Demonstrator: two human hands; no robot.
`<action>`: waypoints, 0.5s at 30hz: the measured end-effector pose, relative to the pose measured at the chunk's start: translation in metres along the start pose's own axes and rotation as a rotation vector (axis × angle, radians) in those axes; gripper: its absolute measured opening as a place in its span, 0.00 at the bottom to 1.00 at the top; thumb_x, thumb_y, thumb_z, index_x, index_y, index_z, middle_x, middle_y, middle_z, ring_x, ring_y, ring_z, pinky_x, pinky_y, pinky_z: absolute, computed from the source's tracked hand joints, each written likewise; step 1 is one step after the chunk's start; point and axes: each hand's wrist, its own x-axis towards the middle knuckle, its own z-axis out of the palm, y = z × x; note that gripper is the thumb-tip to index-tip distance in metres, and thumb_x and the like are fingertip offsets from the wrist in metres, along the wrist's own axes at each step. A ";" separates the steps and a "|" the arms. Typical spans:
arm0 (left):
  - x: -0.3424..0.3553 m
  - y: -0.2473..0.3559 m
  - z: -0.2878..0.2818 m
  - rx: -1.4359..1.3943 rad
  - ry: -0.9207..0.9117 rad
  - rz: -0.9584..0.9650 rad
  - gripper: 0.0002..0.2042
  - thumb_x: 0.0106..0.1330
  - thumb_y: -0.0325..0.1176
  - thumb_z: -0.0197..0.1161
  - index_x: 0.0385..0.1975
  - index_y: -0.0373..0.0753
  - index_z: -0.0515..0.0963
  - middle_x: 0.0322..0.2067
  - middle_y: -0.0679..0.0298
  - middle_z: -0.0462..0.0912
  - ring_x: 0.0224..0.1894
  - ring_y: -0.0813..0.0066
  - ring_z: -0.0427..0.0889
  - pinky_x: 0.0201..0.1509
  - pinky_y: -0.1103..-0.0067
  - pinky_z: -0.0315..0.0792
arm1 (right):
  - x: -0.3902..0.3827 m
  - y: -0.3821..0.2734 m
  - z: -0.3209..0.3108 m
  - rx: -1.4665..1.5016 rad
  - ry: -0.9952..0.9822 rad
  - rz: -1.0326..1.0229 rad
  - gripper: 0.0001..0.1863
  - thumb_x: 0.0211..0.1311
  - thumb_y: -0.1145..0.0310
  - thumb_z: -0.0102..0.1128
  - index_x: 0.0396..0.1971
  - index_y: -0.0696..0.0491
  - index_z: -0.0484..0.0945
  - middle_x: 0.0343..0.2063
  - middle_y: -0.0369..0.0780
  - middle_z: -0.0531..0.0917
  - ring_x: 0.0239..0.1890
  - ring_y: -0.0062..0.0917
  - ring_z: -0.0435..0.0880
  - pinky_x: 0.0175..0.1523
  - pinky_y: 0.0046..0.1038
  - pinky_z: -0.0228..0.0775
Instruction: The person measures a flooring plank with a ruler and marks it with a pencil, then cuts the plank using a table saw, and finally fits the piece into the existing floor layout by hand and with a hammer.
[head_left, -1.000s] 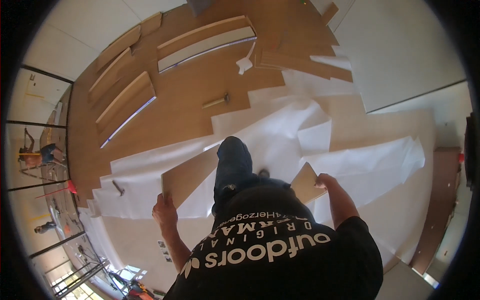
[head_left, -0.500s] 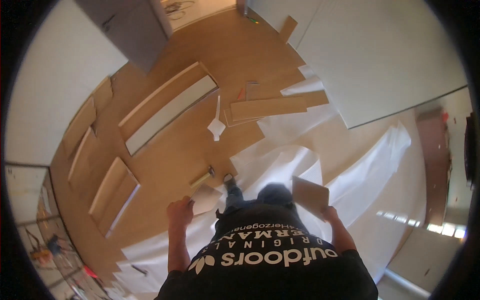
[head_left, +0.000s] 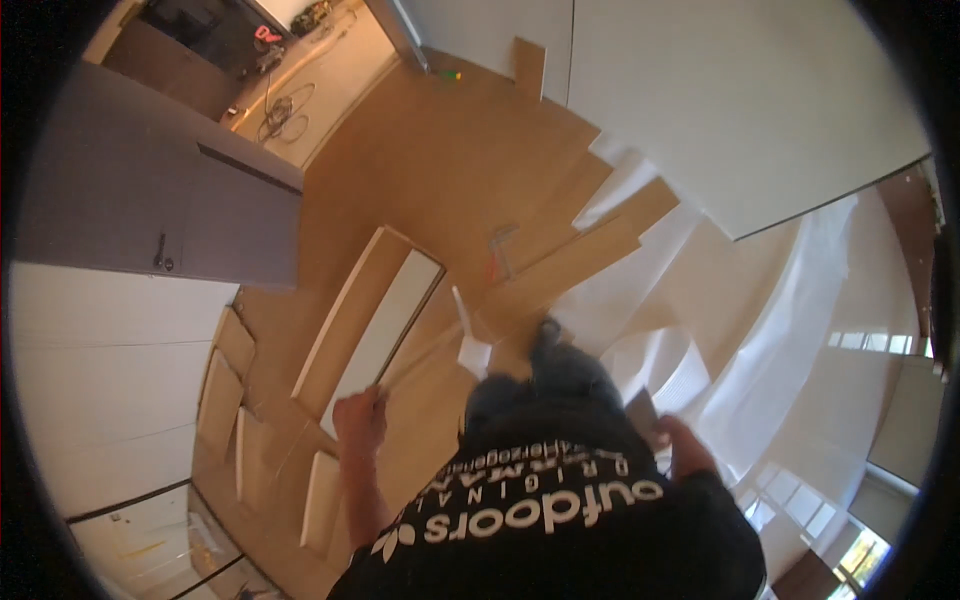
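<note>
My left hand (head_left: 362,422) is closed on a short piece of floorboard (head_left: 428,385), which blends with the floor; only its pale edge shows well. Beyond that hand lie long planks (head_left: 345,310), one with a whitish face (head_left: 385,330). My right hand (head_left: 682,446) grips another short floorboard piece (head_left: 641,409), seen nearly edge-on at my right side. Past my feet, a white scrap of sheet (head_left: 473,353) rests on the laid floor. Farther off are an angled metal square (head_left: 502,250) and loose planks (head_left: 590,250) lying partly over white underlay.
White underlay sheet (head_left: 770,340) lies rumpled to the right. A large pale panel (head_left: 750,110) fills the upper right. A grey door (head_left: 130,180) stands at the left, with a coiled cable (head_left: 285,118) beyond it. More planks (head_left: 225,390) lie along the left wall.
My body and view have turned toward the left, and I have moved across the floor nearer the white scrap. Both pieces remain in my hands; the right one has tilted edge-on.
</note>
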 end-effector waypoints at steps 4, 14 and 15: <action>0.139 -0.015 -0.049 -0.015 0.111 0.049 0.08 0.61 0.36 0.67 0.37 0.43 0.82 0.26 0.58 0.83 0.32 0.56 0.82 0.36 0.64 0.74 | 0.005 -0.090 -0.173 -0.112 -0.034 -0.051 0.23 0.56 0.56 0.67 0.45 0.57 0.83 0.41 0.46 0.86 0.42 0.37 0.85 0.45 0.36 0.77; 0.579 -0.023 -0.092 0.046 -0.145 0.155 0.11 0.65 0.39 0.62 0.42 0.41 0.81 0.36 0.51 0.83 0.38 0.49 0.83 0.41 0.60 0.76 | 0.040 -0.242 -0.424 0.365 0.457 0.131 0.25 0.58 0.47 0.60 0.38 0.56 0.85 0.38 0.53 0.86 0.46 0.48 0.84 0.51 0.43 0.77; 0.638 -0.047 -0.073 0.026 -0.139 0.259 0.11 0.66 0.40 0.61 0.43 0.43 0.81 0.36 0.53 0.84 0.38 0.50 0.83 0.40 0.60 0.76 | 0.043 -0.277 -0.437 0.402 0.456 0.140 0.25 0.58 0.47 0.60 0.38 0.56 0.85 0.38 0.53 0.86 0.46 0.48 0.84 0.51 0.43 0.77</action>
